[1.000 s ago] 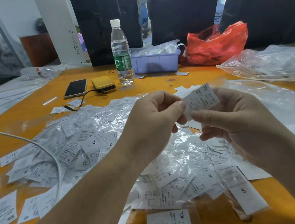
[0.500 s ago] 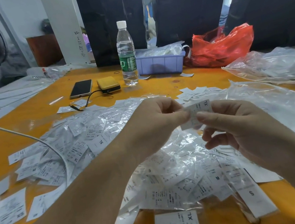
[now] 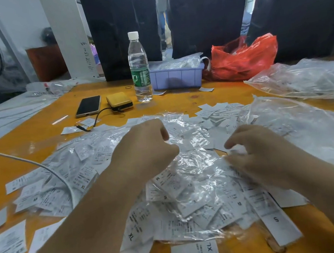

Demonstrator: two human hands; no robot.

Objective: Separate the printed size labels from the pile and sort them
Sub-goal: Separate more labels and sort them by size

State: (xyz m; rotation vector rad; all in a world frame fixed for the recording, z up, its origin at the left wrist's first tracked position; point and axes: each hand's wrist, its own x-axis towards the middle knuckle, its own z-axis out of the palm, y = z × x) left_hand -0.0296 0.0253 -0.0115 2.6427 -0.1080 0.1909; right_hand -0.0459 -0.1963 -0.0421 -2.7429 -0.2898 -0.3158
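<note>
**Both hands low over the label pile**

Head view: an orange bench [image 3: 180, 104] carries a wide pile of printed size labels [image 3: 193, 202], white slips marked S, M and XL, many of them sealed in crinkled clear plastic sleeves. The pile spreads from the left edge across the middle towards the near edge, with a loose cluster of bare labels [image 3: 216, 110] at its far right side and single slips lying apart at the near left.

The left hand [image 3: 143, 149] hovers over the centre of the pile, its fingers [image 3: 163, 131] curled inward into a loose fist; whether they pinch a slip or film cannot be told from this angle. The right hand [image 3: 256, 153] sits just to the right, palm down, its fingers [image 3: 231, 143] bent and pressing down at the labels beneath them. Motion blur hides whether anything is actually gripped.

A large clear plastic bag [image 3: 299, 128] lies flat beside the right hand, and another crumpled bag [image 3: 306, 77] sits at the far right. Along the far edge stand a water bottle [image 3: 139, 67], a lilac tray [image 3: 177, 77] holding bagged items, and a red plastic bag [image 3: 243, 59]. A phone [image 3: 88, 106] and a yellow case [image 3: 119, 101] lie left of the bottle. A white cable [image 3: 41, 167] curves across the left part of the pile.
</note>
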